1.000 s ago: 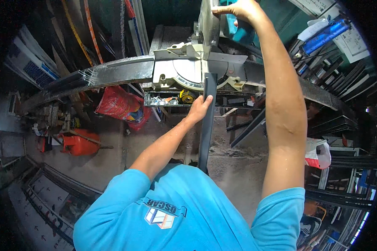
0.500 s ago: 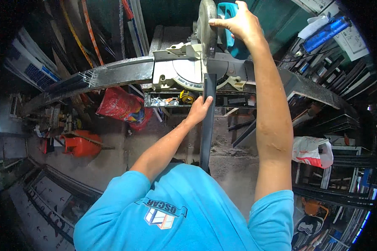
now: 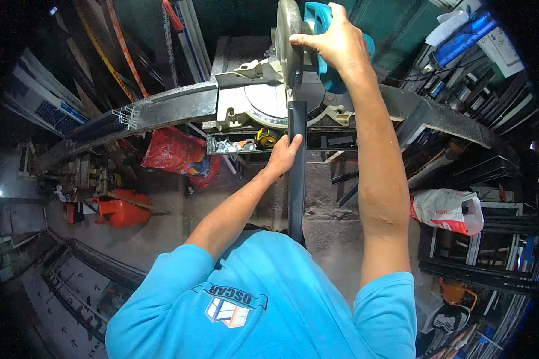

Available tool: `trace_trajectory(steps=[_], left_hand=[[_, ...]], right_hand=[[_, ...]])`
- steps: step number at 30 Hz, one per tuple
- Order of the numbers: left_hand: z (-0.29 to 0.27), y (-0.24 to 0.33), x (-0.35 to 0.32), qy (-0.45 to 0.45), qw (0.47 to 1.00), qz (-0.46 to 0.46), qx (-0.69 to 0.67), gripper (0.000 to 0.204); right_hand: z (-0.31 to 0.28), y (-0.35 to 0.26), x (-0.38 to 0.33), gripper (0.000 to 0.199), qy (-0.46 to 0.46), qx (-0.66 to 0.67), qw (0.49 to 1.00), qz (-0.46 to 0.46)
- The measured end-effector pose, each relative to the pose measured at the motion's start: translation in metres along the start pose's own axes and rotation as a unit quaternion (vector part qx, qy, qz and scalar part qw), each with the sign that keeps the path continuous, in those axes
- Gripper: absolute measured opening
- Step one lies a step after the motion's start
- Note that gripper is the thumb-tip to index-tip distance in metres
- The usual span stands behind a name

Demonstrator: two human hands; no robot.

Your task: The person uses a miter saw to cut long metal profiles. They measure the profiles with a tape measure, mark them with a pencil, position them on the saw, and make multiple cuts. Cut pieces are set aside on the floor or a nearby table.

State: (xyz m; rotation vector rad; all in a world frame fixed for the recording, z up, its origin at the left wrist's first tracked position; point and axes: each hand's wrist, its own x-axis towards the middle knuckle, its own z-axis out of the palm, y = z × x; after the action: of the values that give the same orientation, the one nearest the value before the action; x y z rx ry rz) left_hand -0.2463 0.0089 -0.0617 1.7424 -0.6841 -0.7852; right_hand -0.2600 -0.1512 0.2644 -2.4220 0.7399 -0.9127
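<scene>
Forearm (image 3: 382, 167) swung further inward, my right hand (image 3: 344, 51) splays over the saw (image 3: 289, 57), grip unclear; my left hand (image 3: 282, 157) pinches a black bar (image 3: 297, 185).

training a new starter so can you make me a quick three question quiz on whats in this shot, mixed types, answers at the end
1. Which hand holds the black bar?
2. True or false: the red bag lies to the left of the bar, as the wearer sees it.
3. Pick one: the saw part at the right hand is (a) red, (b) teal, (c) yellow.

Key:
1. The left hand.
2. True.
3. b.
</scene>
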Motion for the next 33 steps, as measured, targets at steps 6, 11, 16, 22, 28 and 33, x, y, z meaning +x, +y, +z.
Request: trace_trajectory(steps=[6, 11, 16, 22, 28, 33], left_hand=[[-0.001, 0.017, -0.007, 0.003, 1.000, 0.012, -0.008, 0.057], [-0.002, 0.019, -0.008, 0.008, 1.000, 0.016, -0.013, 0.056], [0.000, 0.009, -0.001, 0.001, 1.000, 0.011, -0.015, 0.058], [0.000, 0.010, -0.002, -0.004, 1.000, 0.007, -0.012, 0.061], [-0.001, 0.011, -0.002, -0.012, 1.000, 0.005, -0.010, 0.061], [0.000, 0.006, 0.000, -0.023, 0.999, -0.003, -0.028, 0.061]], right_hand=[[0.003, 0.006, -0.012, 0.093, 0.019, 0.037, 0.999, -0.022], [0.002, 0.002, -0.014, 0.097, 0.000, 0.036, 0.999, 0.004], [0.016, 0.015, -0.014, 0.104, 0.022, -0.060, 0.998, 0.021], [0.021, 0.026, -0.015, 0.114, 0.035, -0.072, 0.997, -0.007], [0.019, 0.025, -0.016, 0.113, 0.030, -0.062, 0.998, -0.008], [0.019, 0.023, -0.016, 0.113, 0.032, -0.060, 0.998, -0.005]])
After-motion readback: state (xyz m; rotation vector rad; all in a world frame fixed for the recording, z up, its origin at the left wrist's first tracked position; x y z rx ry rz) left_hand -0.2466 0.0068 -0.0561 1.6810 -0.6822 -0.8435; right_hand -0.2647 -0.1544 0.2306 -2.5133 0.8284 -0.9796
